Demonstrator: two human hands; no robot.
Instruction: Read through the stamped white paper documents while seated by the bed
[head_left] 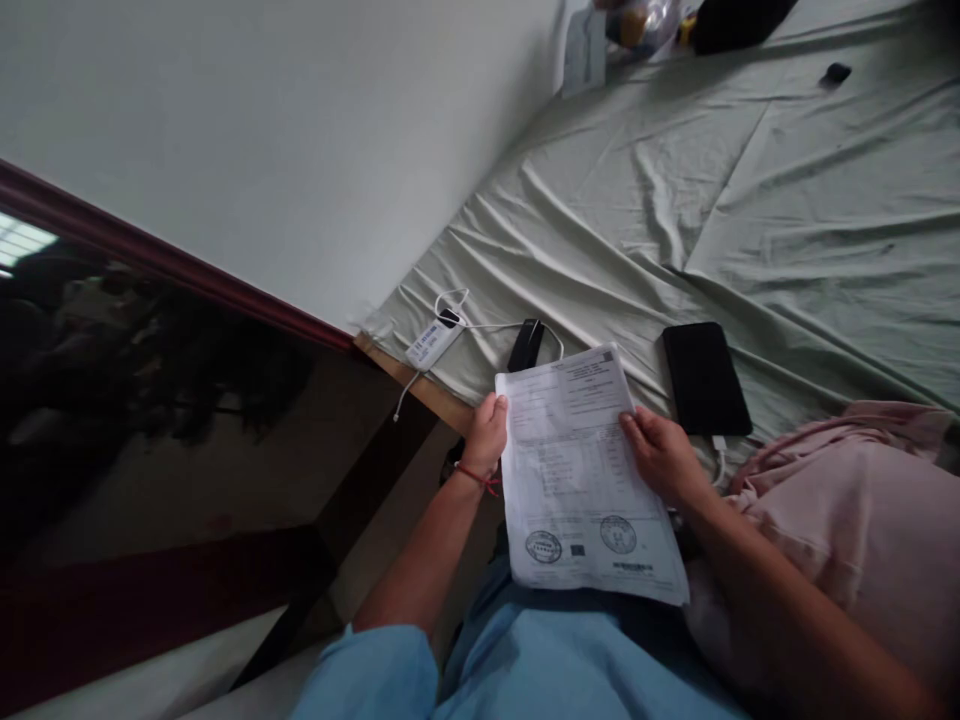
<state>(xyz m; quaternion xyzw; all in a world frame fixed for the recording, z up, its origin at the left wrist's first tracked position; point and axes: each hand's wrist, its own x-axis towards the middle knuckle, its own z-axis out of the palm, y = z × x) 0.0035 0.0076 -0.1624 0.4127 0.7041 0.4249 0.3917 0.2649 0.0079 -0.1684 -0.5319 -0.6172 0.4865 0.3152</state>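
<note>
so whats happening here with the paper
A person sits at the edge of a bed and holds a printed sheet in both hands: the left hand grips its left edge and the right hand its right edge. The sheet bears two round stamps near the bottom. On the bedsheet just beyond it lie a black phone, a white power bank with a white cable, and a small black device. A pink cloth lies by the right arm.

Matt printed paper sheet (585, 470), glossy black phone (705, 378), and wrinkled green cloth bedsheet (750, 190) over a wooden bed edge (420, 385).
</note>
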